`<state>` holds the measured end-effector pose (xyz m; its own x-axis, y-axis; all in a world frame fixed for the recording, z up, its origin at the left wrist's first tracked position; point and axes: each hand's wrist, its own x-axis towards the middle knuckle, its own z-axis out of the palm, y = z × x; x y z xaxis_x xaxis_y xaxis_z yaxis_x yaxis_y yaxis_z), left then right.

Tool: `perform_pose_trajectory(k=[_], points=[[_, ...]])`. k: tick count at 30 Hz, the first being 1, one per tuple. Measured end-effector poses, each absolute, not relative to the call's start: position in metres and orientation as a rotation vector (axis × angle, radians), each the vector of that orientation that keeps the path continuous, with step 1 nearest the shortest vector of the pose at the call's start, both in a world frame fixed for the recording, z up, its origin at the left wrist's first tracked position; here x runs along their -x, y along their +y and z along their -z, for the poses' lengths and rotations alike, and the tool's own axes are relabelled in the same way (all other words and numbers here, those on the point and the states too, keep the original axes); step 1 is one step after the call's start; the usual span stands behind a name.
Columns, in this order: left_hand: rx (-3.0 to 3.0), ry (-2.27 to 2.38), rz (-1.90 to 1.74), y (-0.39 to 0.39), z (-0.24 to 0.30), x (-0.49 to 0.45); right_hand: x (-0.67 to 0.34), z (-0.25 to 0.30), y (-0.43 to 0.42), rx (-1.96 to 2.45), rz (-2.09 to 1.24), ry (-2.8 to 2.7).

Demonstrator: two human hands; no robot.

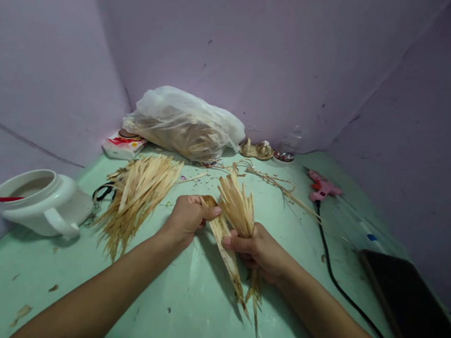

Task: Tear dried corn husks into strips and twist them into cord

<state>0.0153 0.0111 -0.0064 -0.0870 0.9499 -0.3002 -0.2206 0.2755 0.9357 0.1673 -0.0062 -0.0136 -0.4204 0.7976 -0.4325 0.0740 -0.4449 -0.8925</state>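
My left hand (pixel 187 218) is closed on the top end of a dried husk strip (pixel 225 245) that runs down and to the right over the green table (pixel 177 304). My right hand (pixel 259 249) grips a fanned bundle of dried husk strips (pixel 239 206), its tips pointing up and away from me, its tails hanging below the hand. The two hands are close together at the table's middle. A larger loose pile of husk strips (pixel 137 194) lies just left of my left hand.
A white jug (pixel 44 202) with a red stick stands at the left. A plastic bag of husks (pixel 184 123) sits at the back by a small packet (pixel 124 145). Black scissors (pixel 103 193), a pink glue gun (pixel 323 186) with black cord, a dark tablet (pixel 409 304) at right.
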Motion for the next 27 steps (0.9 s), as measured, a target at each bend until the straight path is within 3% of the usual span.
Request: perform_pose_trajectory(k=[12,14,17,19,22,27], points=[[-0.988,1.505,-1.56,0.034,-0.003,0.021,-0.171,0.015,-0.003,1.24,-1.965,-1.2],[-1.257,1.509,-1.376,0.028,-0.026,0.033,-0.172,0.017,0.0,1.217,-1.962,-1.079],[-1.746,1.298,-0.703,0.008,-0.071,0.05,-0.175,0.02,0.003,1.154,-1.956,-0.954],[-1.967,1.259,-0.464,-0.008,-0.097,0.062,-0.175,0.022,0.004,1.128,-1.964,-0.94],[-2.136,1.202,-0.495,-0.025,-0.114,0.079,-0.176,0.023,0.004,1.121,-1.959,-0.933],[-2.124,1.052,-0.625,-0.041,-0.09,0.097,-0.175,0.022,0.004,1.106,-1.96,-0.907]])
